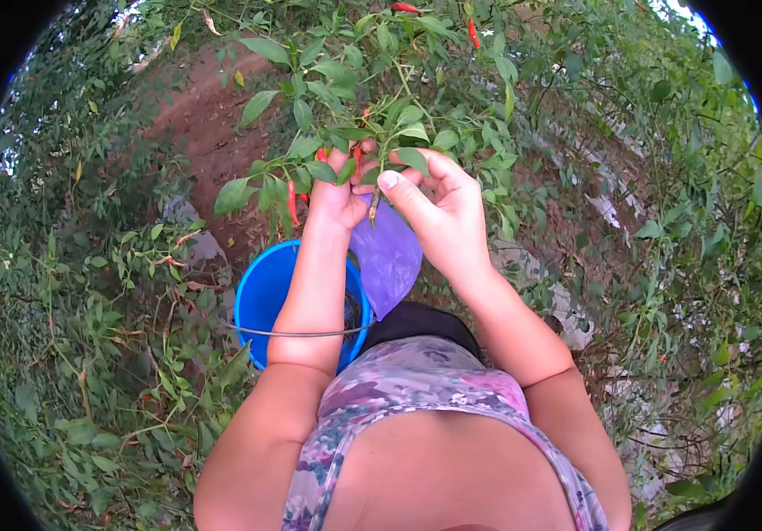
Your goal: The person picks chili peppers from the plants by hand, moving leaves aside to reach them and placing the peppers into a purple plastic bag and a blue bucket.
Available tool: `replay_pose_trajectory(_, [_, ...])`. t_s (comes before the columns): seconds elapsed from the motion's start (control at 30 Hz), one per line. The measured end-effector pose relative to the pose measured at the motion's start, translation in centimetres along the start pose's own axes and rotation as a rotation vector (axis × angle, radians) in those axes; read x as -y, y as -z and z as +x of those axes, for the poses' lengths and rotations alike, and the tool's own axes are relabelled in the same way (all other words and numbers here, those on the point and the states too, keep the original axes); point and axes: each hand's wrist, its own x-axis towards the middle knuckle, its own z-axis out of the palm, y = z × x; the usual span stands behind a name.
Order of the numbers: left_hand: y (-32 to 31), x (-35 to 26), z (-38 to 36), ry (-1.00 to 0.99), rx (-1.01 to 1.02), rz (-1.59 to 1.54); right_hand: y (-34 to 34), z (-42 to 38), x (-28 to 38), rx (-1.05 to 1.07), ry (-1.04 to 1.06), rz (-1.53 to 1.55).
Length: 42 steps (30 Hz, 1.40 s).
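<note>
Both my hands are up among the leaves of a chili pepper plant (336, 84). My left hand (343, 202) reaches behind the leaves, beside a small red chili (357, 159); leaves hide most of its fingers. My right hand (443, 190) is closed at a leafy stem, thumb bent toward the curled fingers; what lies between them is hidden. Another red chili (292, 203) hangs just left of my left wrist. A blue bucket (266, 292) hangs below my left forearm, its wire handle crossing over that arm. Between my forearms is a purple plastic piece (387, 252), possibly a bag.
Dense chili plants (71, 310) crowd the left side, with more foliage (699, 265) on the right. Bare reddish soil (213, 124) runs between rows at upper left. More red chilies (474, 34) hang at the top. Pale sheeting (571, 314) lies on the ground at right.
</note>
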Motion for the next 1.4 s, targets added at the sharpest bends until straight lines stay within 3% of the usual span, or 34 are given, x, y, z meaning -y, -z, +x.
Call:
replay_pose_trajectory(0.1, [-0.3, 0.5, -0.5, -0.023, -0.079, 0.010, -0.3, 0.5, -0.2, -0.014, 0.030, 0.033])
replay_pose_trajectory(0.17, [0.7, 0.5, -0.6, -0.018, -0.048, 0.040, -0.2, 0.9, -1.2, -0.137, 0.039, -0.072])
replay_pose_trajectory(0.37, [0.4, 0.4, -0.5, -0.009, -0.059, 0.030, 1.0, 1.1, -2.6, -0.194, 0.048, 0.014])
replay_pose_trajectory(0.53, [0.4, -0.1, -0.8, -0.004, -0.025, -0.005, 2.5, 1.0, -3.1, -0.188, 0.026, -0.169])
replay_pose_trajectory(0.63, [1.3, -0.2, -0.6, 0.043, 0.078, -0.107, 3.2, 1.2, -3.3, -0.168, -0.060, -0.271])
replay_pose_trajectory(0.7, [1.6, -0.2, -0.8, 0.088, 0.199, -0.215, 3.3, 1.5, -3.9, -0.263, 0.110, -0.129])
replay_pose_trajectory(0.77, [2.2, -0.1, -0.6, 0.111, 0.222, -0.242, 3.5, 1.4, -3.4, -0.283, 0.042, -0.037])
replay_pose_trajectory(0.87, [2.7, 0.1, -0.5, 0.147, 0.236, -0.286, 4.2, 1.2, -2.7, -0.208, 0.012, -0.096])
replay_pose_trajectory(0.97, [2.9, -0.1, -0.5, 0.149, 0.199, -0.255, 4.5, 0.3, -0.3, -0.087, -0.105, 0.071])
replay_pose_trajectory(1.03, [2.6, -0.3, -0.9, 0.136, 0.168, -0.211, 6.2, -0.2, 1.0, 0.013, -0.277, 0.413])
replay_pose_trajectory(1.1, [2.0, -0.4, -1.5, 0.096, 0.061, -0.153, 7.7, 0.0, 1.5, 0.091, -0.224, 0.550])
replay_pose_trajectory(1.17, [3.1, -0.1, -1.3, 0.105, 0.103, -0.184, 8.6, -0.4, 2.4, 0.404, -0.313, 0.512])
replay_pose_trajectory(1.23, [3.5, 0.0, -1.3, 0.110, 0.146, -0.213, 6.6, -1.3, 3.1, 0.750, -0.468, 0.242])
replay_pose_trajectory(1.3, [3.5, 0.2, -1.6, 0.060, -0.041, -0.105, 5.2, -0.9, 2.3, 0.677, -0.363, 0.068])
replay_pose_trajectory(1.33, [2.7, 0.0, -1.9, 0.016, -0.158, -0.043, 6.3, 0.2, 1.8, 0.529, -0.373, 0.270])
replay_pose_trajectory(1.37, [2.9, -0.2, -2.1, 0.008, -0.161, -0.042, 8.2, 2.1, 1.0, 0.379, -0.380, 0.467])
replay_pose_trajectory(1.4, [3.1, -0.4, -2.0, 0.066, -0.051, -0.079, 9.8, 4.2, 0.2, 0.244, -0.346, 0.435])
